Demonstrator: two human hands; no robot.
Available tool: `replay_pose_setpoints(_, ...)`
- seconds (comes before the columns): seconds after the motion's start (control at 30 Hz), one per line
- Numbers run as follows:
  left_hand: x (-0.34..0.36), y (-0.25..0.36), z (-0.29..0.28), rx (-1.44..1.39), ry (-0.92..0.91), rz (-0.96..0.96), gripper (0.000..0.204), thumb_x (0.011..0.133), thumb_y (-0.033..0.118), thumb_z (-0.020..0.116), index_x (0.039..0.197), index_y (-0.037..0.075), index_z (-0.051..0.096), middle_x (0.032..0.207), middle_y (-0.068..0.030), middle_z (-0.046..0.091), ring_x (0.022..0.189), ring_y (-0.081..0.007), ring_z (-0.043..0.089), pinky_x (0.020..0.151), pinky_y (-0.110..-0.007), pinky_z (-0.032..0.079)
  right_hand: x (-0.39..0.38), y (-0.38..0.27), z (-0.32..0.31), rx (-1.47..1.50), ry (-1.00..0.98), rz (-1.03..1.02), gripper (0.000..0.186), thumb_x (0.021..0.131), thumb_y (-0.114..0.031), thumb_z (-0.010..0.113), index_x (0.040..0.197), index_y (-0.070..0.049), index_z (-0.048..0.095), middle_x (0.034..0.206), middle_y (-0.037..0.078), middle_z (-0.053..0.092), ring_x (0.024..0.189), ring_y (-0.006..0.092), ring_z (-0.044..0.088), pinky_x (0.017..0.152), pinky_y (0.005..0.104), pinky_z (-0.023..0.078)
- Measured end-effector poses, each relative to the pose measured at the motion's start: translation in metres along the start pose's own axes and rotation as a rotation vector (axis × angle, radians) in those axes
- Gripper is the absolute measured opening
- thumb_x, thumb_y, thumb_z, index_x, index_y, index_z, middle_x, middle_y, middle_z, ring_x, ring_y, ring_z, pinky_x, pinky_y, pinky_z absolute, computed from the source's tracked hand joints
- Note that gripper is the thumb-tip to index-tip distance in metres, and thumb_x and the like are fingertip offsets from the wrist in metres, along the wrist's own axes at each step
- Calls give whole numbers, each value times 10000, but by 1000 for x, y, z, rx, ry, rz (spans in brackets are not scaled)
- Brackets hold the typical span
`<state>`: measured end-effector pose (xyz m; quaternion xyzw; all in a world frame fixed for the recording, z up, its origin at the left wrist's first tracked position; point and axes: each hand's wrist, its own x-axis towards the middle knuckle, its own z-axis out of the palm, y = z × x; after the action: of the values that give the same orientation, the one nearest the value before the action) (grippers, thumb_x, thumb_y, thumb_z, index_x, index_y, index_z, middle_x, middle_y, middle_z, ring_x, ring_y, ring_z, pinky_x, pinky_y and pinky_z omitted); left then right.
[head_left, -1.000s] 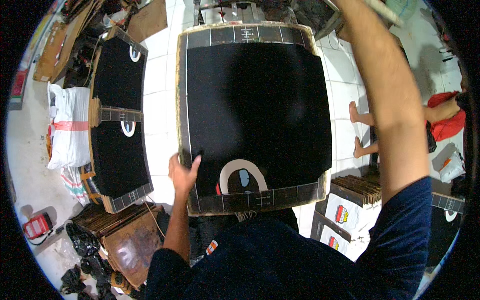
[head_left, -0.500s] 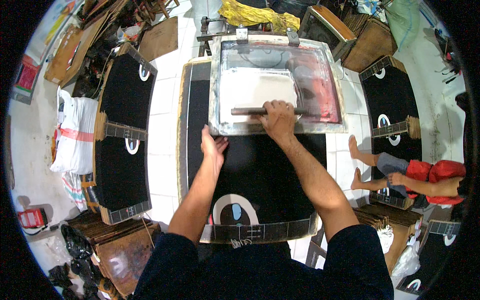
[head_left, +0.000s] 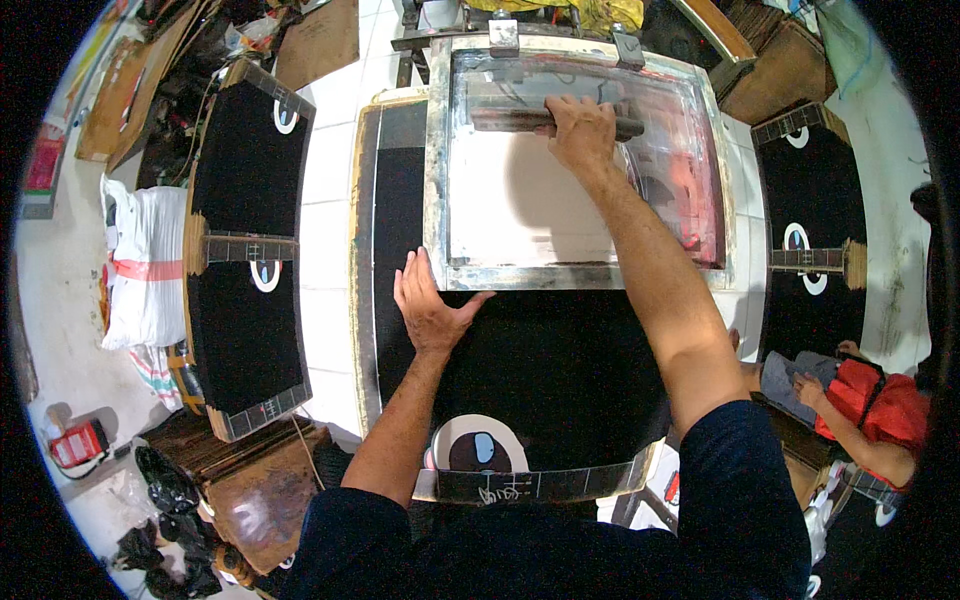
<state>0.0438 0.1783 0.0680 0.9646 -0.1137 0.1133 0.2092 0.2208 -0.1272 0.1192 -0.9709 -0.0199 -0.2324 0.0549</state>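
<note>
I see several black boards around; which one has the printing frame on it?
The middle black fabric-covered board, under both hands; the metal-framed printing screen lies only there.

Your right hand (head_left: 578, 128) covers the middle of the squeegee (head_left: 520, 118), so you see only its two ends. The printing frame (head_left: 575, 165) hides the far part of the black fabric (head_left: 545, 360) under it. Below the frame, your left forearm crosses the round printed design (head_left: 478, 448) and hides its left edge. Right of the frame, the seated person (head_left: 860, 410) is cut by the dark rim. The marks on the board's near strip are too small to read.
</note>
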Motion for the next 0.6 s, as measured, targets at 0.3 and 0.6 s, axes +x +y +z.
replay_pose_setpoints(0.3, 1, 2, -3, -43, -29, -6, 1232, 715, 636, 875, 1537, -94, 319, 1484, -270, 460, 1471, -387, 382, 1230, -571, 245, -119, -53, -72, 5, -227, 57, 304, 717, -116, 808, 969, -131, 639, 889, 43, 624, 916, 289, 631, 805, 460, 445)
replay_pose_setpoints(0.6, 0, 2, -3, 4, -79, -9, 1240, 730, 631, 871, 1559, -54, 254, 1509, -211, 386, 1497, -359, 320, 1241, -564, 228, -8, -7, -18, -11, -114, 14, 324, 807, -206, 792, 1111, -146, 699, 1021, 47, 714, 998, 302, 659, 842, 491, 465)
